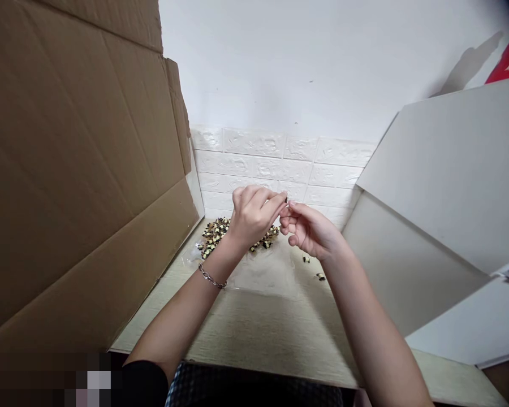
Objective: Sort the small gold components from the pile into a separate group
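Note:
My left hand and my right hand meet above the pale table, fingertips pinched together on one tiny dark part. A thin chain bracelet sits on my left wrist. Behind and below my hands lies a pile of several small black-and-cream parts on a clear plastic sheet. Two loose parts lie on the table under my right wrist.
A tall brown cardboard sheet walls off the left side. A white board leans in from the right. White brick-patterned wall panels close the back. The table's near edge runs just before my lap.

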A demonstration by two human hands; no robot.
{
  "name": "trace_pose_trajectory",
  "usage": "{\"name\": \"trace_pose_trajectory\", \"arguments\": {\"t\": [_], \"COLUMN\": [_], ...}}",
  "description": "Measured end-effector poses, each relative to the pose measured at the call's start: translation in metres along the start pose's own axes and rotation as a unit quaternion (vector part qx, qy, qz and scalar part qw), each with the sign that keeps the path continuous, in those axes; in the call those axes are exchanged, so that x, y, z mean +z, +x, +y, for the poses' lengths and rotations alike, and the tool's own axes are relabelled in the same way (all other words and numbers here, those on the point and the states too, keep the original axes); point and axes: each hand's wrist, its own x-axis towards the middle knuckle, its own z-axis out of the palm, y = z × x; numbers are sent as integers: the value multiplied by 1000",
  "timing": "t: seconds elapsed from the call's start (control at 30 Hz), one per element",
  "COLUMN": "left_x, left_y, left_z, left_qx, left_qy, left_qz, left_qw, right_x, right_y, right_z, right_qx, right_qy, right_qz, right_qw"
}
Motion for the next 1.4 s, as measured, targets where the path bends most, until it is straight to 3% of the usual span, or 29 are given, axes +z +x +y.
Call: {"name": "trace_pose_trajectory", "arguments": {"t": [0.37,0.83,0.97,1.17,1.4], "left_x": [2,-4,-7,-11,-12], "left_y": [0,5,7,9,10], "left_z": [0,2,2,3,4], "left_qx": [12,-66,-84,-100,-104], "left_qy": [15,-29,-49,-62,-88], "left_qz": [38,26,-1,-58,-70], "left_qw": [999,997,995,991,988], "right_x": [3,6,7,-1,-4], "right_y": [2,0,0,-1,-10], "right_z": [3,6,5,3,-5], "right_qx": [-11,-126,-180,-255,-307], "right_qy": [11,-123,-220,-404,-515], "right_qz": [18,102,145,211,207], "right_qw": [1000,979,948,853,773]}}
